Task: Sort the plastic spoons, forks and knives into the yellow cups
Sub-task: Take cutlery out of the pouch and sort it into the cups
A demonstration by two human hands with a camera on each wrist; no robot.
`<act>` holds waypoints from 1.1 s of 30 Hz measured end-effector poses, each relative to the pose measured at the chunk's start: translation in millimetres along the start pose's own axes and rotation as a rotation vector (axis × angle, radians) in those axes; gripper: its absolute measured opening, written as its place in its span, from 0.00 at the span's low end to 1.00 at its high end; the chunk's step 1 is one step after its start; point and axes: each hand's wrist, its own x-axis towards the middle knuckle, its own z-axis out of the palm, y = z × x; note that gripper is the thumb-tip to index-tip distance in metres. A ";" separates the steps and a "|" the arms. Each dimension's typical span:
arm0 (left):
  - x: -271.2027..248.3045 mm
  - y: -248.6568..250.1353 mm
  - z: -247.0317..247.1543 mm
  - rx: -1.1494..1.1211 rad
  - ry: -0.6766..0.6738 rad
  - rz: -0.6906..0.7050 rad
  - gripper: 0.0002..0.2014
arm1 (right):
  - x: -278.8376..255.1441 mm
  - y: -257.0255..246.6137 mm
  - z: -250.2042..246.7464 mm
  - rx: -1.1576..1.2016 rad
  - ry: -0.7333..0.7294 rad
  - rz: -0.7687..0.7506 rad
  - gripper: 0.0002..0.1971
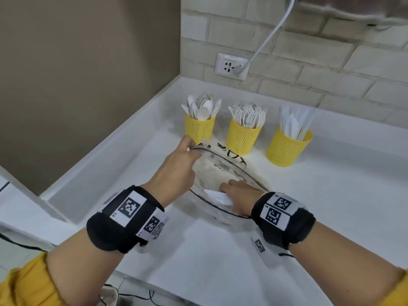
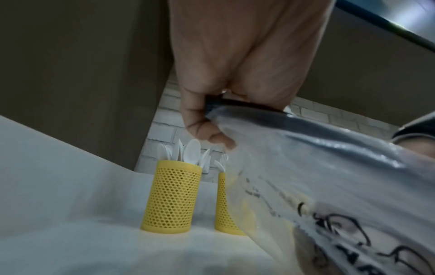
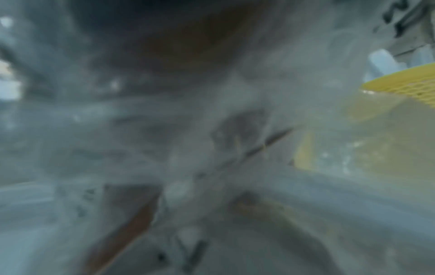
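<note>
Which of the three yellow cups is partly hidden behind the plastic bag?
The middle cup, holding forks; the bag covers its lower left. The other two show fully.

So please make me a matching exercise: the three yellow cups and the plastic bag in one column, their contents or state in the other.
Column A
1. left yellow mesh cup
2. middle yellow mesh cup
3. right yellow mesh cup
4. clear plastic zip bag

Column B
a. white plastic knives
b. held open by both hands
c. white plastic spoons
d. white plastic forks

Pairs: 1-c, 2-d, 3-a, 4-b
</note>
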 end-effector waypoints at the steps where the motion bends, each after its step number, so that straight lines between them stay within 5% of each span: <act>1: -0.3 1.7 -1.5 -0.018 -0.013 0.023 0.21 | -2.5 -0.2 1.1 -0.021 -0.013 0.009 0.15; 5: 1.3 0.5 -5.6 0.005 -0.183 0.032 0.19 | -12.5 2.4 -1.8 -0.023 -0.031 -0.003 0.05; 9: 4.7 -10.2 3.3 0.154 -0.457 -0.088 0.30 | -30.1 11.5 -16.1 0.269 0.159 -0.164 0.14; 15: 20.8 -8.2 0.0 0.227 -0.429 -0.147 0.32 | -53.5 9.8 -33.7 0.578 0.303 -0.338 0.16; 23: 28.6 -28.5 -2.0 0.251 -0.518 -0.321 0.21 | -65.7 23.5 -56.6 0.980 0.762 -0.114 0.17; 27: 29.4 -32.4 -13.3 -0.028 -0.478 -0.289 0.11 | -79.3 44.9 -76.3 1.205 0.966 -0.084 0.16; 29: 28.8 -32.0 -19.2 -0.071 -0.398 -0.251 0.01 | -84.0 63.3 -90.0 1.184 1.135 -0.011 0.13; 33: 29.2 -33.6 -18.4 -0.116 -0.386 -0.282 0.04 | -74.2 112.5 -117.8 0.943 1.424 0.219 0.14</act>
